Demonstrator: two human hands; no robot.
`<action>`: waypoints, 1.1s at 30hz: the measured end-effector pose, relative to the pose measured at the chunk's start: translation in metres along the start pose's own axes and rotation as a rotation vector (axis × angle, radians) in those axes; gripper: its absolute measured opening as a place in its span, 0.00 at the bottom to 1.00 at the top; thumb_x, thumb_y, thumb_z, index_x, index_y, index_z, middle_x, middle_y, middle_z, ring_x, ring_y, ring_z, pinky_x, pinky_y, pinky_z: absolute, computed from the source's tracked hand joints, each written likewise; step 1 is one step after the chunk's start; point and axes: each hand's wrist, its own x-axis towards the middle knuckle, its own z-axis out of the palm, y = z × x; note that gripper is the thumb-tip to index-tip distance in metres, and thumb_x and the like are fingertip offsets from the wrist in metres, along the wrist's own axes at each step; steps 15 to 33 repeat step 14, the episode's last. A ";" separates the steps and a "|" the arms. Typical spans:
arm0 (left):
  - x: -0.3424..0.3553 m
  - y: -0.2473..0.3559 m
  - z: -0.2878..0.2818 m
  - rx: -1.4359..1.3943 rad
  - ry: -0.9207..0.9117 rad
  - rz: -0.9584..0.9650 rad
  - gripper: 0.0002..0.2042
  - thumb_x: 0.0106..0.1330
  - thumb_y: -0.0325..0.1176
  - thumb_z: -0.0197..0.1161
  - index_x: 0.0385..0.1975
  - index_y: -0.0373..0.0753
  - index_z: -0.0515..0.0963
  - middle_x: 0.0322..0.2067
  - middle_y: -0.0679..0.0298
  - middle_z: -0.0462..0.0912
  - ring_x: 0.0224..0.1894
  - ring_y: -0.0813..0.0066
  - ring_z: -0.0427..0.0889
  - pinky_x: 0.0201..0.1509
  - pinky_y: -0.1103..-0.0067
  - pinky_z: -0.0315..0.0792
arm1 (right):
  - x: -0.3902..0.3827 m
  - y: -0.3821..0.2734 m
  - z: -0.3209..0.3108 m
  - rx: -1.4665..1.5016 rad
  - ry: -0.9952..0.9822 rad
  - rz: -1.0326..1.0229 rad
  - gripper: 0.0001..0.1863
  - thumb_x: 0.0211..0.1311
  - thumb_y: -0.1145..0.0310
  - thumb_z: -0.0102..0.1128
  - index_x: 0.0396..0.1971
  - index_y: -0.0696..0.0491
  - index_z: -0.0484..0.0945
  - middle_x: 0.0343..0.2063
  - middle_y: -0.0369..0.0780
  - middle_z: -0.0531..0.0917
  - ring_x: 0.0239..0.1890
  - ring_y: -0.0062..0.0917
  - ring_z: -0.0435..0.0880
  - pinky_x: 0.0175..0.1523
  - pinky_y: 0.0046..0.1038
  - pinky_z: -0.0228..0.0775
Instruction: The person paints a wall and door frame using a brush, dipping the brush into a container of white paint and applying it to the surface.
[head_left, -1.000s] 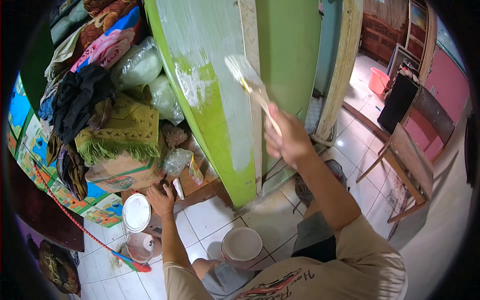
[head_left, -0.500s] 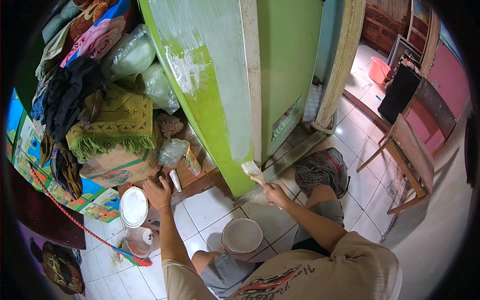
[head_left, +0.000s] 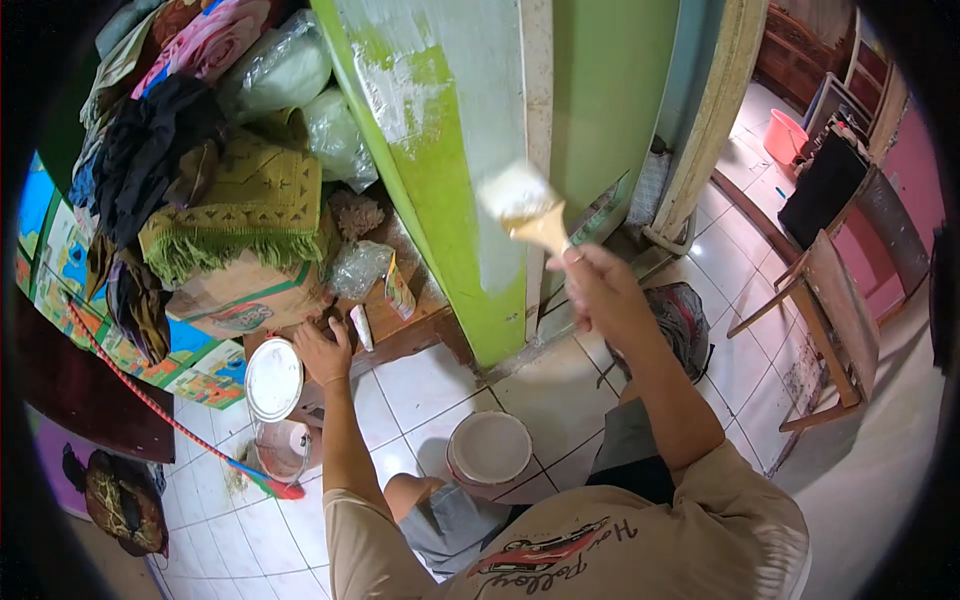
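Observation:
A paintbrush (head_left: 538,222) with a wooden handle and white-coated bristles is gripped in my right hand (head_left: 602,290), raised in front of the wall panel (head_left: 440,150). That panel is bright green with a whitish coat over much of it. The bristles look slightly blurred and overlap the panel; contact cannot be made out. My left hand (head_left: 325,352) rests, fingers spread, on the edge of a low wooden bench (head_left: 410,335), beside a white tube (head_left: 361,328). Between my knees stands a round tub of whitish paint (head_left: 490,447).
A white lid (head_left: 274,380) and a clear bucket (head_left: 284,450) sit left of my arm. A carton (head_left: 235,295) under cloths and bags fills the left. A dark bundle (head_left: 678,330) lies by my right knee; a wooden chair (head_left: 830,320) stands at right.
My right hand has lifted the paintbrush up from the panel's lower corner, nearer the camera. The view has shifted slightly; my left hand remains on the bench edge.

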 end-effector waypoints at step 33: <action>0.011 -0.010 0.017 0.155 -0.014 0.243 0.18 0.65 0.48 0.53 0.37 0.37 0.74 0.36 0.55 0.76 0.42 0.57 0.73 0.49 0.64 0.63 | -0.061 0.187 -0.007 -0.602 -0.272 0.080 0.23 0.64 0.50 0.52 0.41 0.57 0.78 0.35 0.49 0.83 0.41 0.27 0.83 0.49 0.26 0.69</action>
